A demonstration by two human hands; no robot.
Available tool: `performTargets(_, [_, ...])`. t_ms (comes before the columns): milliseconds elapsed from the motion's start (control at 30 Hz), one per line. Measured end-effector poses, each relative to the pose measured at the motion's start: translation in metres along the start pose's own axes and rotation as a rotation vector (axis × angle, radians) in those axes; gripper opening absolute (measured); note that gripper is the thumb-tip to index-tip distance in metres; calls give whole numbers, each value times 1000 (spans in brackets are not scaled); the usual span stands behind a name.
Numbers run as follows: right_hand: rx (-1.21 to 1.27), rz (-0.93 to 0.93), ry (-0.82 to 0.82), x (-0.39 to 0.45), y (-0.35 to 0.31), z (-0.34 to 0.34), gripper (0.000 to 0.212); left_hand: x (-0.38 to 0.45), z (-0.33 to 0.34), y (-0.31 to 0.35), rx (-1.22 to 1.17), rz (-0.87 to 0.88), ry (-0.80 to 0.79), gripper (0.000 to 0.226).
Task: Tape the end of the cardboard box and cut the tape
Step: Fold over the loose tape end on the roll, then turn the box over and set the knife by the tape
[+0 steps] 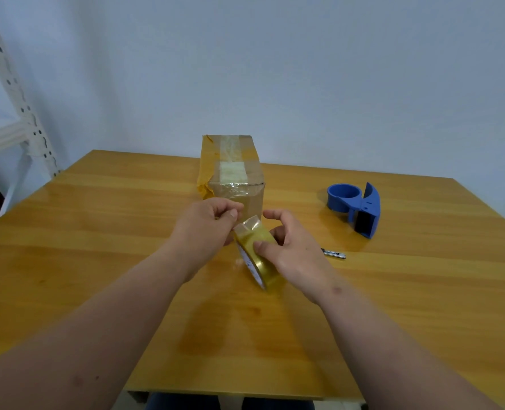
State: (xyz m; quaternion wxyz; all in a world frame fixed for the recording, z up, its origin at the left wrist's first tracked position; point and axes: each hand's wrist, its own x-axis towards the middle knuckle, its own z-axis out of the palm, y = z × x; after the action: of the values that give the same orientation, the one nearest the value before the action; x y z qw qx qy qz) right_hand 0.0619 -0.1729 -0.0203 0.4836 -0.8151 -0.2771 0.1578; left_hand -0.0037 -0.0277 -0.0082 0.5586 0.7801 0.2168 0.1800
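Brown cardboard box (233, 173) sits upright on the glossy wooden table (97, 261), mid-table toward the far edge, near end facing the camera. Its top already carries a clear tape strip down the centre that folds over onto the near face; yellowish-brown tape runs along the left edge, wrinkled at the near corner. Both hands are just in front of the box's near end, above the table. Right hand (295, 250) grips the roll of clear yellowish packing tape (258, 255): thumb pressed on the outer wrap, fingers curled round the far side, index finger sticking out toward the box. Roll is held on edge, tilted, white core label facing left. Left hand (207, 229) is curled closed, thumb and forefinger pinched at the loose tape end (247, 224), which lifts off the top of the roll as a short clear flap. Whether the pinch has the flap or only touches it — can't tell. Blue plastic handheld tape dispenser (356, 207) lies on the table well right of the box, no roll loaded. Small metal utility knife (334, 253) lies just right of the right hand, partly hidden by it.
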Motion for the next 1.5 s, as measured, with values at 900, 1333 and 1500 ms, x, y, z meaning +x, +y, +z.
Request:
performTargets(900, [-975,-159,93,68,51,-41,60,48,55,-21,902,101,-334,42])
performTargets(1333, [-927,-81,111,66,58,-40,51,46,48,-29,956,92,-349,44])
performTargets(1500, [-762,-127,156,57,33,-30,39,38,27,-27,974,66,-271,24])
